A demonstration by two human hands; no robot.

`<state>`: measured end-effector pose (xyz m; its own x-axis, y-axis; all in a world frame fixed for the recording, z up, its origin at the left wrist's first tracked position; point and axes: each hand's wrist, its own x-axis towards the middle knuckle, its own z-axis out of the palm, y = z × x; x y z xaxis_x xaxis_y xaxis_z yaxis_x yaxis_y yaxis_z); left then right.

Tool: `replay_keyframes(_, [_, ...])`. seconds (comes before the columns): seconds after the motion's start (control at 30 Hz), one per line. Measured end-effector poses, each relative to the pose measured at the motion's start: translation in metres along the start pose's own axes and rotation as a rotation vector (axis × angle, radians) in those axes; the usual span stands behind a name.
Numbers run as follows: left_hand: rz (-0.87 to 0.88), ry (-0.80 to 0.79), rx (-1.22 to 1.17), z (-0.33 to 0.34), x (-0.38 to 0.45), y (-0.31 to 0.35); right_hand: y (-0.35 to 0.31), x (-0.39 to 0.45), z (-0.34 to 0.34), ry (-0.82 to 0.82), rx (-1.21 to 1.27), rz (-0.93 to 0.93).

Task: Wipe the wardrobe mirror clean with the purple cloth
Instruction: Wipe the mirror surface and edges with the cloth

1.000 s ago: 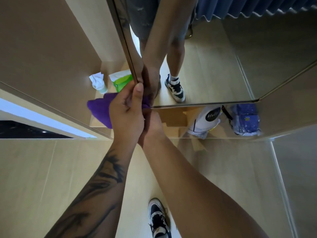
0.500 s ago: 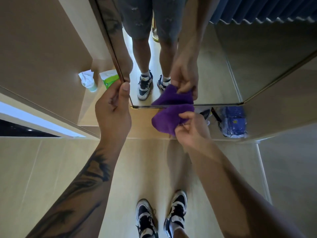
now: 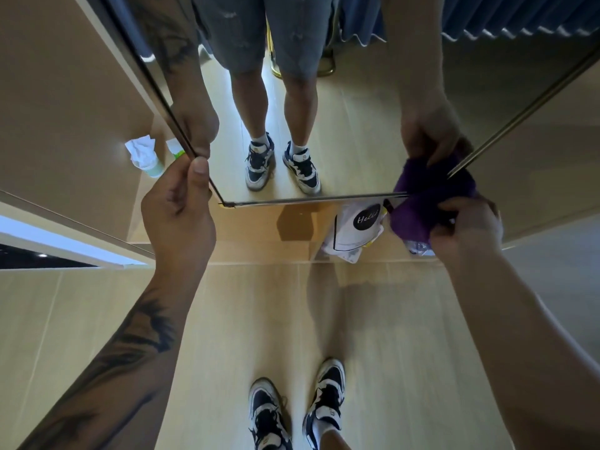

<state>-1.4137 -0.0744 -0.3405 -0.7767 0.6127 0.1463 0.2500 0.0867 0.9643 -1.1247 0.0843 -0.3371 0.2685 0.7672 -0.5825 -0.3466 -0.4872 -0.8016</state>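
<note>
**Fingers bunch the cloth at the mirror's lower corner**

Fingers of the right hand curl round the purple cloth, pinching it into a wad at about four o'clock from the mirror's middle, against its bottom right corner. The cloth looks soft, light and limp, so it should fold to any shape; a flat pad under the palm would likely wipe better than this bunch. The glass is stiff, smooth and probably fragile, so pressure should be even. The left hand grips the mirror's left edge at about eight o'clock, thumb on the front, forearm reaching up from seven o'clock. The right forearm comes in from five o'clock, wrist bent inward.
</note>
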Motion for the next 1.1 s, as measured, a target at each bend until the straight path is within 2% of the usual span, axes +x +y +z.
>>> replay_keyframes(0.07, [0.011,-0.002,0.002,-0.001,0.001,-0.001,0.0,-0.002,-0.001,0.024,0.076,-0.035])
replay_keyframes(0.23, [-0.007,0.032,0.007,0.001,-0.003,0.001,-0.015,-0.021,-0.004,-0.087,-0.111,-0.246])
replay_keyframes(0.3, [-0.026,0.033,0.041,0.001,-0.005,0.006,-0.028,-0.032,-0.001,-0.066,-0.149,-0.31])
replay_keyframes(0.43, [-0.054,0.02,0.068,0.0,-0.011,0.033,-0.063,-0.048,0.0,-0.12,-0.153,-0.359])
replay_keyframes(0.53, [-0.012,0.059,0.104,0.007,-0.009,0.067,-0.068,-0.04,-0.004,-0.163,-0.197,-0.316])
replay_keyframes(0.7, [0.12,0.182,-0.053,0.021,-0.004,0.118,-0.045,-0.031,-0.007,-0.215,-0.293,-0.239])
replay_keyframes(0.83, [0.121,0.221,0.103,0.031,-0.026,0.147,-0.053,-0.042,-0.012,-0.168,-0.306,-0.209])
replay_keyframes(0.93, [0.223,0.181,0.332,0.037,-0.042,0.171,-0.075,-0.061,-0.012,-0.184,-0.332,-0.248])
replay_keyframes(1.1, [0.657,0.005,0.657,0.09,-0.061,0.238,-0.1,-0.092,-0.01,-0.207,-0.238,-0.202])
